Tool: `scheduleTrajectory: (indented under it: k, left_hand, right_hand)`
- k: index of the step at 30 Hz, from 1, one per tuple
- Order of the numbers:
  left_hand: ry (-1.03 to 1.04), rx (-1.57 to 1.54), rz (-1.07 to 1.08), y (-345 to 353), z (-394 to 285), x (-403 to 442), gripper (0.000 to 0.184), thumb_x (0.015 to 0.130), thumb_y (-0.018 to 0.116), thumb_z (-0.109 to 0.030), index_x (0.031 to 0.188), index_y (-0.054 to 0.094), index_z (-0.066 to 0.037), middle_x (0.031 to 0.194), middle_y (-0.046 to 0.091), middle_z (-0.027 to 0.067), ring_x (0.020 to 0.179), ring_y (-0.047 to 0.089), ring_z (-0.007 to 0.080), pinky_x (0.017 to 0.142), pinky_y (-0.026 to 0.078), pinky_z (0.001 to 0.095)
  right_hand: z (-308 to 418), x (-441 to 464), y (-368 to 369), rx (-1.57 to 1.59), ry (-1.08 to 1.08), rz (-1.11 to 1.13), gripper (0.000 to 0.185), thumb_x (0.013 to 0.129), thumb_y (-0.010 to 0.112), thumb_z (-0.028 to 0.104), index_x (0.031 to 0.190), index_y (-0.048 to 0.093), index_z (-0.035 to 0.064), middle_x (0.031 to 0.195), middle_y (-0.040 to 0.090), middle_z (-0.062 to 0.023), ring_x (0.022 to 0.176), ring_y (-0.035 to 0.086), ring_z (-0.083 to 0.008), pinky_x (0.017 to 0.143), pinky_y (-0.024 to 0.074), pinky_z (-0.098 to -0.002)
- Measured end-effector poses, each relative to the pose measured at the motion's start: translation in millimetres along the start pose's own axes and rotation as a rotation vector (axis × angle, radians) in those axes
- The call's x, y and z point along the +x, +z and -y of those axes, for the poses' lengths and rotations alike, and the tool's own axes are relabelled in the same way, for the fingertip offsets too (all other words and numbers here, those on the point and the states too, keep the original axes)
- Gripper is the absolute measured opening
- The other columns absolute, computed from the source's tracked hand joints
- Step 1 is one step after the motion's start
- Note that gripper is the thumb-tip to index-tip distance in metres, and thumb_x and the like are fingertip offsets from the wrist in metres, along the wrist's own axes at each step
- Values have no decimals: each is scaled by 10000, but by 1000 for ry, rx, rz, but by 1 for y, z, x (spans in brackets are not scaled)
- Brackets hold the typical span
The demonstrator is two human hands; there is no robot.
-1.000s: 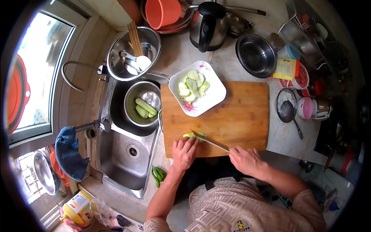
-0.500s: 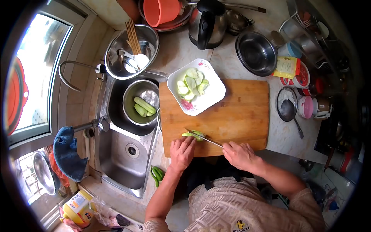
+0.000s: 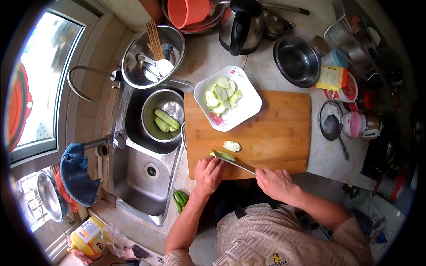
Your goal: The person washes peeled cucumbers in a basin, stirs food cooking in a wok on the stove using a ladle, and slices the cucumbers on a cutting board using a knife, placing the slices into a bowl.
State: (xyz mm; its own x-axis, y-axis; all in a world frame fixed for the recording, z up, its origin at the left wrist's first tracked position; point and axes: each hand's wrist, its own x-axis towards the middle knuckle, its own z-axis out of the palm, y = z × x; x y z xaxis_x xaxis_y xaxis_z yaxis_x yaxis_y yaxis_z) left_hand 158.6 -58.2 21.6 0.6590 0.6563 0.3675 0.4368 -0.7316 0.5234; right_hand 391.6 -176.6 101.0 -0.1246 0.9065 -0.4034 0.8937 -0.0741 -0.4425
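Observation:
On the wooden cutting board [image 3: 275, 133], my right hand [image 3: 276, 182] is closed around the handle of a knife [image 3: 242, 165]. The blade points left and lies against a piece of green vegetable [image 3: 225, 155] near the board's front edge. Curled fingers of my left hand [image 3: 209, 174] press on the vegetable's left end, beside the blade tip. One pale cut slice [image 3: 231, 146] lies flat just beyond the blade. A white square bowl [image 3: 244, 108] holding several slices rests on the board's back left part.
Left of the board, a steel pot [image 3: 146, 116] with peeled vegetables stands in the sink [image 3: 133, 177]. Green peppers [image 3: 179, 199] lie beside the sink. Behind are a steel bowl [image 3: 128, 66] with chopsticks, a kettle [image 3: 253, 33] and a dark bowl [image 3: 297, 62].
A slice has come off the vegetable and now lies apart on the board, beyond the blade. My right hand and the knife have moved slightly left.

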Motion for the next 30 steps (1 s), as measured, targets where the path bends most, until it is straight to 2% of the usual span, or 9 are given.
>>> scheduleTrajectory:
  k: [7,12,16,21,24,30]
  left_hand:
    - [-27,-33,-88,2,2,-5,297,730,754,37,1021,725,-18,1062,699,101,909,659,293,744,535,393]
    - [-22,-24,-37,-1,6,-9,249,730,768,37,968,708,-4,1053,692,117,906,658,303,749,550,395]
    - [-15,-25,-29,-2,5,-6,223,729,773,25,938,701,-3,1055,689,122,902,656,307,751,553,391]
    - [-23,-16,-45,-1,4,-6,249,739,768,30,979,716,-5,1054,692,114,911,659,303,758,558,389]
    - [-14,-23,-68,0,4,-7,263,749,769,34,1005,725,-8,1052,696,109,917,661,301,763,561,385]
    - [-45,-25,-107,3,6,-14,275,744,780,39,1010,721,-3,1048,697,114,918,660,307,763,561,381]
  right_hand:
    - [-8,5,-7,99,-17,-55,169,975,613,218,995,556,60,837,630,-158,645,669,-395,551,519,-504]
    - [12,-18,-32,-4,-49,-14,144,957,637,189,982,577,61,819,626,-139,600,679,-340,523,518,-480]
    - [13,-22,-31,-8,-25,-1,142,956,634,187,983,578,59,797,628,-136,606,686,-337,529,525,-479]
    - [6,2,1,4,5,5,167,957,642,224,994,577,75,814,638,-134,659,670,-374,572,508,-513]
    - [-6,20,9,45,-49,-21,157,965,621,201,971,550,61,791,634,-157,624,677,-372,553,519,-511]
    - [4,4,-21,79,-58,-38,165,965,630,212,940,559,65,787,624,-146,637,675,-371,565,504,-522]
